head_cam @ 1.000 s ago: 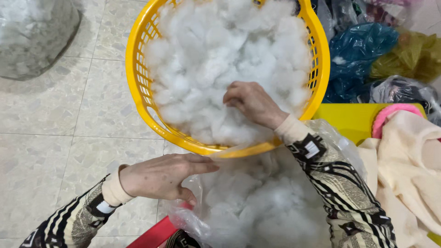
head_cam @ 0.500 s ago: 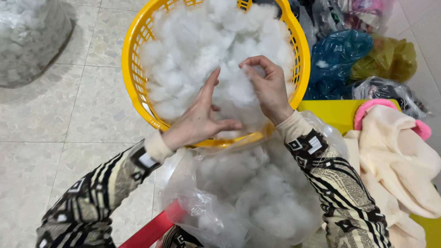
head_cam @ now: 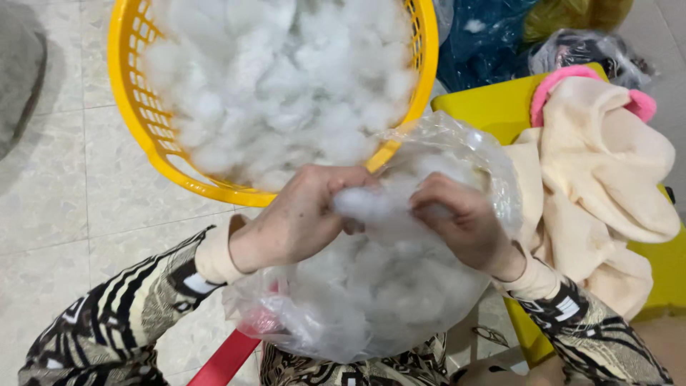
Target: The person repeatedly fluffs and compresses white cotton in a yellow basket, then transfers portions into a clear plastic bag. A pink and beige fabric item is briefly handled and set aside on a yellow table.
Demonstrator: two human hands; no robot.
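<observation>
Left hand (head_cam: 300,218) & right hand (head_cam: 464,225) are both pinching a clump of white stuffing (head_cam: 371,207), fingers pressed together on it, right over the mouth of a clear crinkly plastic bag (head_cam: 457,154) that's bulging w/ more fluffy stuffing. Behind it, a round yellow slotted basket (head_cam: 136,107) is sitting on the tile floor (head_cam: 57,200), heaped w/ the same soft white fluff; cream fleece cloth (head_cam: 600,171) is lying just beside the bag.

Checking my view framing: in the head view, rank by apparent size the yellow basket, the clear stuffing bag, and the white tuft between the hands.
1. Yellow basket, partly cut off.
2. Clear stuffing bag, nearer the camera, so the ranking against the basket is unsure.
3. White tuft, smallest.
</observation>
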